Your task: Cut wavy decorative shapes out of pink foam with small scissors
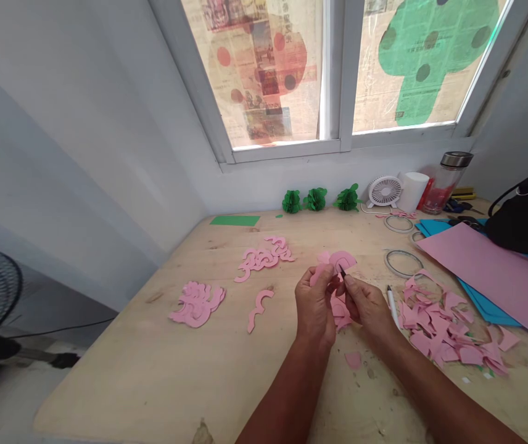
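Note:
My left hand [314, 305] is closed on a piece of pink paper [342, 260] with a curved, arched outline. Close against it, my right hand [368, 305] pinches a small dark, pointed tool [343, 271] whose tip meets the paper; its handle is hidden in my fingers, so its kind is unclear. More pink paper [339, 311] shows below and between the hands. Left of them lie a wavy pink strip [260, 308], a group of curly pink cutouts [266, 256] and a stack of scalloped pink cutouts [198, 303].
Pink scraps [449, 327] are heaped at right beside a white pen [392, 306] and a tape ring [403, 263]. Pink sheet [490, 271] overlies blue sheets [481, 302]. Green paper ornaments [314, 199], a small fan [385, 192] and a bottle [446, 185] line the wall.

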Tool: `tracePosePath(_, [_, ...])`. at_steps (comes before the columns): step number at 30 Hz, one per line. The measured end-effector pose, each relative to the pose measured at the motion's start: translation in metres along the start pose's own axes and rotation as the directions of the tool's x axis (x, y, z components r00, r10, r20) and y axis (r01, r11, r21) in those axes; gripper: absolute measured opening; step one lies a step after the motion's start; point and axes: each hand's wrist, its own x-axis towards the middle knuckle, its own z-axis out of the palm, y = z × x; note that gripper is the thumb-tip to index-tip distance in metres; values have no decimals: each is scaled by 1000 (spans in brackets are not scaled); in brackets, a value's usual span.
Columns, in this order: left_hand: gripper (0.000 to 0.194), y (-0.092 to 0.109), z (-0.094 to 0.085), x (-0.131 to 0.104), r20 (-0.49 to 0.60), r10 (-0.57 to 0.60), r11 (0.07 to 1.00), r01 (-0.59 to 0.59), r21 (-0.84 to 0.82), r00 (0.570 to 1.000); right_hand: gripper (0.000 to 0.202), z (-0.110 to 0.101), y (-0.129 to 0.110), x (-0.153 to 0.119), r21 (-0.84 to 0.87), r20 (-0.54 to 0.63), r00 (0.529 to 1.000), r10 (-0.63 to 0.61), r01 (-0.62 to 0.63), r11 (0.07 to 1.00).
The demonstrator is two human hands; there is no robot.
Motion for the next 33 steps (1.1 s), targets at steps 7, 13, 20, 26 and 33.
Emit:
tracePosePath(7, [23, 0, -2, 0, 20, 18, 995, -20, 102, 1000, 42, -1, -4, 0, 27, -1, 1000, 10, -10, 1000])
tracePosePath(13, [22, 4, -3, 1, 8, 45, 994, -45, 104, 999, 41, -1, -3, -2, 4, 61, 998, 19, -19, 1000])
tracePosePath(20, [20, 13, 0, -1, -20, 39, 986, -35, 162, 999, 40, -1, -4, -2, 15, 102, 994, 31, -32, 999])
tracePosePath(26, [19, 15, 0, -1, -28, 64, 980, -58, 191, 998, 40, -1, -3, -3, 2, 113, 993, 30, -30, 1000])
tracePosePath(33, [18, 15, -1, 0, -21, 75, 975, -69, 211, 997, 41, -2, -1, -3, -8, 116, 993, 20, -19, 1000])
